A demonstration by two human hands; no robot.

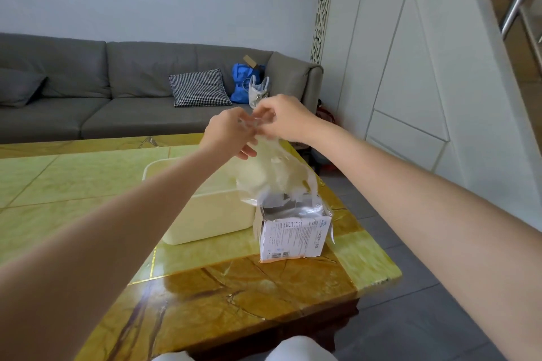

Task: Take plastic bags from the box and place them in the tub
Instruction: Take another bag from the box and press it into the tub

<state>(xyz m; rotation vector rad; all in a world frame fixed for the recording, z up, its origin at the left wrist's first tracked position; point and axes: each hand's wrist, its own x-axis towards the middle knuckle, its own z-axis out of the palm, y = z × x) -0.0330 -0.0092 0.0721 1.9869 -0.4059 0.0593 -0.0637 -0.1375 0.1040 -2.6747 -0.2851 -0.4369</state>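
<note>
**Clear bag held above the box**

Both hands pinch the top of a thin, crinkled, see-through plastic bag (275,170): the left hand (230,133) and right hand (283,119) grasp it with curled fingers. The bag hangs limp over the open white box (293,236), its lower end at the box mouth. The cream tub (205,214) stands just left of the box on the yellow-green counter (73,179).

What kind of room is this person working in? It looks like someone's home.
Most likely a home living room. A long grey sofa with a checked cushion stands along the wall, and the person works at a low stone-topped coffee table before it. White built-in cabinets line the right side.
</note>
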